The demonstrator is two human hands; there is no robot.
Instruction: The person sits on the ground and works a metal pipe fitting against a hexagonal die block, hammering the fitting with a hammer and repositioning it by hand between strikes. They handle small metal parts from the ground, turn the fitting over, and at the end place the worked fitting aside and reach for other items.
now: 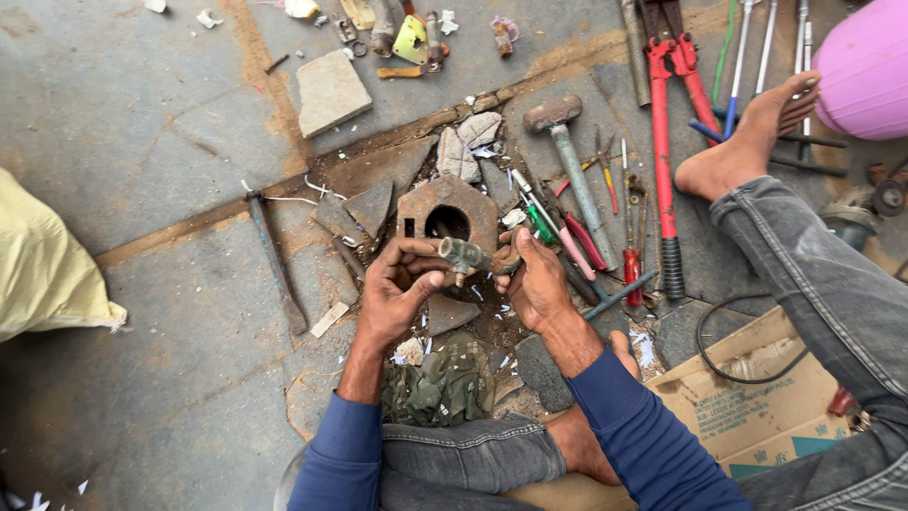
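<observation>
I sit on the ground and hold a small grey-green metal pipe fitting (463,255) between both hands. My left hand (397,289) grips its left end with thumb and fingers curled. My right hand (534,279) is closed around its right end. Just beyond the fitting sits a rusty iron block with a round hole (446,216). A crumpled camouflage rag (445,383) lies under my wrists, between my knees.
A hammer (572,161), red bolt cutters (664,142), screwdrivers and pliers (629,227) lie to the right. My bare foot (747,142) rests by them. Cardboard box (747,407) at lower right, stone slab (329,90) and iron rod (276,260) at left, pink container (865,66) at top right.
</observation>
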